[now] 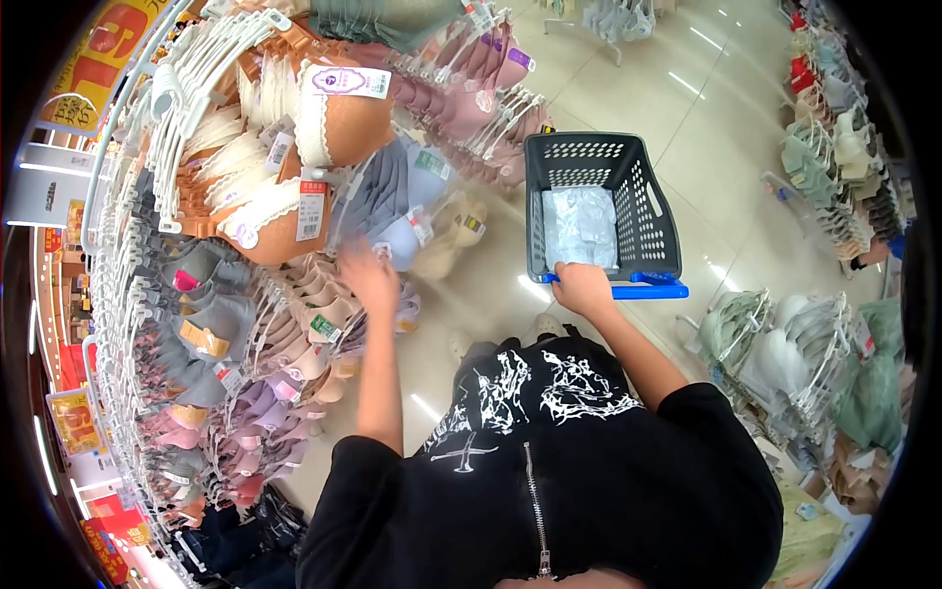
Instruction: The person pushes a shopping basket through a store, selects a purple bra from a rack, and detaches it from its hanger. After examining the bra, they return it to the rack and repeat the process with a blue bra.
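Note:
My right hand (582,288) is wrapped round the blue handle (650,287) of a dark grey shopping basket (650,208) with perforated sides. A clear plastic-wrapped package (581,224) lies at the bottom of the basket. On the other side, my left hand (370,278) reaches to the rack, right at the lower edge of some blue-grey bras (378,191). Motion smears its fingers, and I cannot tell whether they grip anything. Just above it hang orange-brown bras (343,128) with cream lace and price tags. Beige-pink bras (304,294) hang beside its wrist.
Bras on white hangers fill the rack (147,245) along the left, with yellow price signs (98,59) beyond it. Shiny floor tiles (677,118) run between the displays. More underwear (785,344) hangs at the right, close to my right elbow.

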A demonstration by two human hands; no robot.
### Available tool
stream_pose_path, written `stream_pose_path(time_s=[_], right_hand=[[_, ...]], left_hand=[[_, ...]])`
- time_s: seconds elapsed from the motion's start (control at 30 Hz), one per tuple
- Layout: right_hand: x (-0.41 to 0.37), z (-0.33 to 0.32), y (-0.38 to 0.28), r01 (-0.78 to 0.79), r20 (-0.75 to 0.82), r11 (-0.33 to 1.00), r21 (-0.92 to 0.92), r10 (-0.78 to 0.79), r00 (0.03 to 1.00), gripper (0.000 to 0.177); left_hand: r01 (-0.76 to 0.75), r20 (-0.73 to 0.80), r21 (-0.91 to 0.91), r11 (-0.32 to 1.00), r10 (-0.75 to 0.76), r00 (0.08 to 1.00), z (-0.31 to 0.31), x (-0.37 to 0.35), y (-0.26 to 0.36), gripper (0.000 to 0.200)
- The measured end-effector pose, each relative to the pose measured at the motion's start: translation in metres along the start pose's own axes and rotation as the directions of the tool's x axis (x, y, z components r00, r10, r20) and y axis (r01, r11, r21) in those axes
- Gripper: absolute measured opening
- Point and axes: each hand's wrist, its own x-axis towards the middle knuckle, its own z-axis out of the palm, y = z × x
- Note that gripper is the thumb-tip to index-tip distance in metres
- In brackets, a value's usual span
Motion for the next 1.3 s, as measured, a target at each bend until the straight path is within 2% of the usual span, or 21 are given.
stream_pose_path(time_s=[0.03, 0.07, 0.1, 0.13, 0.17, 0.2, 0.27, 0.33, 0.37, 0.43, 0.5, 0.57, 0.63, 0.7, 0.77, 0.8, 0.87, 0.97, 1.1, 1.2, 1.3], right_hand=[[0.000, 0.000, 0.000, 0.025, 0.003, 1.000, -0.008, -0.025, 1.000, 0.017], [0.001, 0.003, 0.002, 0.033, -0.024, 0.999, -0.014, -0.034, 0.999, 0.018], [0.003, 0.008, 0.003, 0.043, -0.051, 0.999, -0.020, -0.044, 0.998, 0.019], [0.003, 0.010, 0.005, 0.056, -0.078, 0.998, -0.027, -0.058, 0.995, 0.021], [0.003, 0.009, 0.005, 0.064, -0.086, 0.998, -0.015, -0.065, 0.994, 0.021], [0.004, 0.009, 0.005, 0.064, -0.074, 0.998, -0.020, -0.066, 0.995, 0.021], [0.005, 0.008, 0.004, 0.069, -0.050, 0.997, -0.031, -0.071, 0.996, 0.021], [0.005, 0.001, -0.001, 0.052, -0.018, 0.997, -0.048, -0.053, 0.998, 0.021], [0.005, 0.001, -0.001, 0.045, -0.007, 0.997, -0.055, -0.045, 0.999, 0.021], [0.005, 0.003, 0.001, 0.037, 0.019, 0.997, -0.067, -0.036, 0.999, 0.022], [0.004, 0.002, 0.000, 0.035, 0.034, 0.996, -0.086, -0.032, 0.999, 0.023], [0.005, -0.001, -0.001, 0.030, 0.037, 0.995, -0.091, -0.027, 0.999, 0.024], [0.005, -0.001, -0.002, 0.034, 0.026, 0.997, -0.076, -0.032, 0.999, 0.024], [0.004, -0.005, -0.005, 0.044, 0.018, 0.997, -0.067, -0.042, 0.999, 0.024], [-0.001, -0.001, -0.007, 0.048, 0.002, 0.996, -0.073, -0.048, 0.999, 0.024], [0.001, -0.001, -0.003, 0.079, -0.010, 0.993, -0.091, -0.080, 0.997, 0.024], [0.002, 0.003, -0.001, 0.112, 0.001, 0.987, -0.112, -0.112, 0.994, 0.022], [0.003, 0.006, 0.000, 0.156, -0.007, 0.979, -0.134, -0.159, 0.987, 0.022], [0.003, 0.003, -0.001, 0.209, 0.095, 0.968, -0.138, -0.197, 0.976, 0.022], [0.005, 0.001, -0.002, 0.232, 0.150, 0.965, -0.121, -0.213, 0.965, 0.022], [0.001, -0.006, -0.011, 0.216, 0.164, 0.969, -0.123, -0.195, 0.967, 0.023]], left_hand=[[-0.036, 0.006, -0.036, 0.999, 0.036, 0.999, 0.015, -0.021, 0.007, 0.063], [-0.079, 0.069, -0.146, 0.986, 0.090, 0.994, 0.014, -0.041, 0.026, 0.060], [-0.032, 0.361, -0.206, 0.978, 0.107, 0.926, 0.051, -0.080, 0.027, 0.055], [0.331, 0.651, -0.493, 0.804, 0.089, 0.754, 0.063, -0.112, 0.040, 0.045], [0.054, 0.699, -0.361, 0.931, 0.232, 0.676, 0.071, -0.160, 0.057, 0.040], [0.085, 0.796, -0.542, 0.836, 0.479, 0.369, 0.129, -0.215, 0.063, 0.039], [0.226, 0.938, -0.340, 0.913, 0.313, 0.147, 0.122, -0.222, 0.069, 0.039], [0.339, 0.751, -0.658, 0.672, 0.553, 0.361, 0.112, -0.211, 0.059, 0.033], [0.220, 0.743, -0.626, 0.748, 0.487, 0.459, 0.112, -0.207, 0.050, 0.034], [0.121, 0.897, -0.352, 0.928, 0.297, 0.328, 0.085, -0.184, 0.041, 0.033], [0.259, 0.921, -0.330, 0.908, 0.249, 0.300, 0.113, -0.207, 0.018, 0.030], [0.433, 0.921, -0.290, 0.854, 0.126, 0.368, 0.106, -0.226, 0.011, 0.031], [0.335, 0.779, -0.540, 0.772, 0.307, 0.547, 0.155, -0.277, -0.012, 0.031], [0.728, 0.884, -0.412, 0.549, 0.048, 0.464, 0.136, -0.272, -0.002, 0.033], [0.683, 0.874, -0.417, 0.600, 0.057, 0.483, 0.135, -0.273, 0.000, 0.033], [0.629, 0.877, -0.407, 0.662, 0.091, 0.472, 0.143, -0.276, 0.004, 0.030], [0.604, 0.889, -0.379, 0.701, 0.093, 0.449, 0.138, -0.272, 0.007, 0.029], [0.618, 0.931, -0.216, 0.756, -0.031, 0.363, 0.142, -0.282, 0.019, 0.029], [0.535, 0.961, -0.192, 0.823, 0.048, 0.271, 0.119, -0.287, 0.033, 0.027], [0.500, 0.977, -0.157, 0.852, 0.059, 0.207, 0.113, -0.295, 0.032, 0.027], [0.575, 0.974, -0.155, 0.803, 0.027, 0.224, 0.113, -0.307, 0.024, 0.027]])
